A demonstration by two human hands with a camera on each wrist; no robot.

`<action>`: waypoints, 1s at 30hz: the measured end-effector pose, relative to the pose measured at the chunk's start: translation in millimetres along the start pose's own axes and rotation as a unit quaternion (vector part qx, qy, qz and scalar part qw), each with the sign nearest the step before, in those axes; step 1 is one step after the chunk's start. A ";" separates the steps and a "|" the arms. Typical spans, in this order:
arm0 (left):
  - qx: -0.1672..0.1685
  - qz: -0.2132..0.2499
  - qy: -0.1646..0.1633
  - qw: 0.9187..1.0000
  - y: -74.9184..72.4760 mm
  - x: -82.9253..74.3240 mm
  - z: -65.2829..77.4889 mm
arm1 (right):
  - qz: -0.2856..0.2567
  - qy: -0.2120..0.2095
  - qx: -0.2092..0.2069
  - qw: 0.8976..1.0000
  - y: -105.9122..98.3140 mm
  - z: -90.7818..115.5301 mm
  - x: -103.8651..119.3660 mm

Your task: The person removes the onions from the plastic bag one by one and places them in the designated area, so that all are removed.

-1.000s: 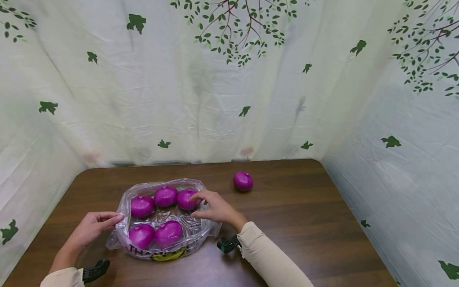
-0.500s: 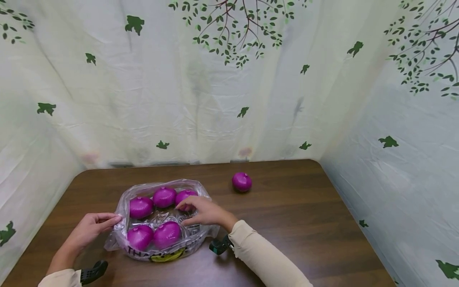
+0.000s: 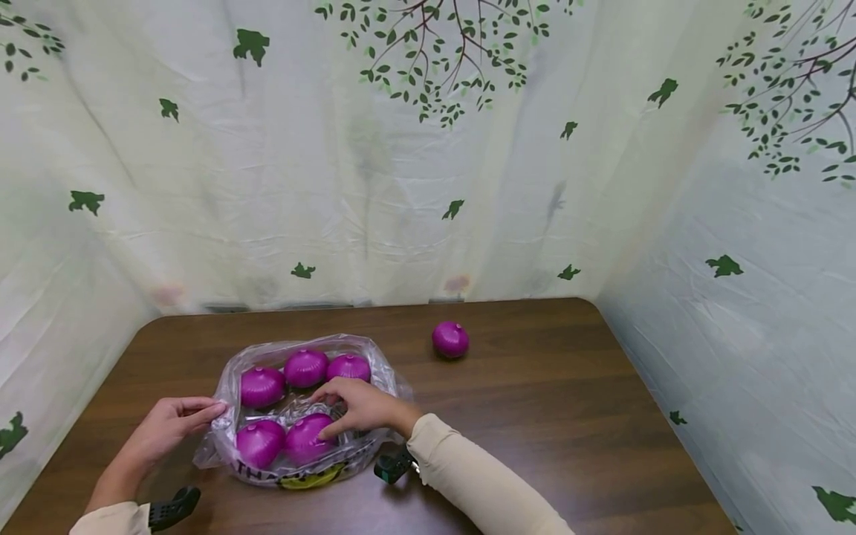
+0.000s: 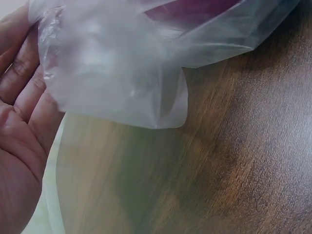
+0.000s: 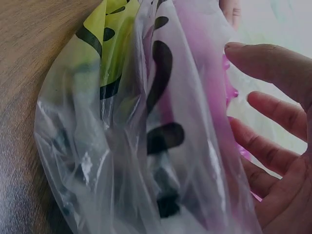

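Note:
A clear plastic bag [image 3: 230,379] lies wide-mouthed on the table, with black lettering and a yellow print on its near side. Inside are several purple-red onions, three along the back and two in front. My left hand [image 3: 172,427] pinches the bag's left rim between thumb and fingers; the left wrist view shows the crumpled film [image 4: 112,73] at those fingers. Over the bag's right half is my right hand [image 3: 364,407], fingers spread and slightly bent. Its thumb overlaps the front right onion [image 3: 306,440]. In the right wrist view, the bag wall partly hides the onions.
One more onion [image 3: 451,339] sits outside the bag, toward the back of the brown wooden table [image 3: 535,416]. Pale curtains [image 3: 374,163] with leaf prints hang behind and beside the table. Black wrist devices [image 3: 394,465] are worn below both hands.
My right hand has moved left and nearer, from the back right onion to the front right one. My left hand stays on the rim. The onions keep their places.

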State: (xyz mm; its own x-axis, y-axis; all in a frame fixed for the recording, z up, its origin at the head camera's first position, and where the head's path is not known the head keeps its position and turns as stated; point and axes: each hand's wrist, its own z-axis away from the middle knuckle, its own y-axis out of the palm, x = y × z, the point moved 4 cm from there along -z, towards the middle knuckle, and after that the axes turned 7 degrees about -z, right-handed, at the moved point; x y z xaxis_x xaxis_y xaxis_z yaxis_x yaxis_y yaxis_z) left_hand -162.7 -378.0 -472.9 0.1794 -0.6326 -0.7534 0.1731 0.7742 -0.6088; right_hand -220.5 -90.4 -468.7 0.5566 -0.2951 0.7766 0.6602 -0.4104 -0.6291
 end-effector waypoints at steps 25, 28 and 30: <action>0.002 -0.010 -0.008 1.000 0.3 -2.1 0.6 | 0.039 0.053 0.112 0.991 21.2 -19.4 -3.0; 0.002 -0.012 -0.013 1.000 0.9 -2.4 0.8 | 0.042 0.056 0.114 0.991 21.4 -19.3 -3.9; 0.001 -0.013 -0.014 1.000 1.0 -2.4 0.9 | 0.044 0.056 0.114 0.991 21.6 -19.1 -4.1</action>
State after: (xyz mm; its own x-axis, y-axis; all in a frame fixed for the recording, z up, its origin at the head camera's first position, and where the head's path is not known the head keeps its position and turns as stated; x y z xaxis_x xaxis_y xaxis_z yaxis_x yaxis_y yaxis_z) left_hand -162.0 -375.7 -471.4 0.2023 -0.6526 -0.7302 0.1803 0.7577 -0.6272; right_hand -218.2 -114.5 -484.8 0.5651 -0.4205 0.7098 0.7162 -0.1770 -0.6750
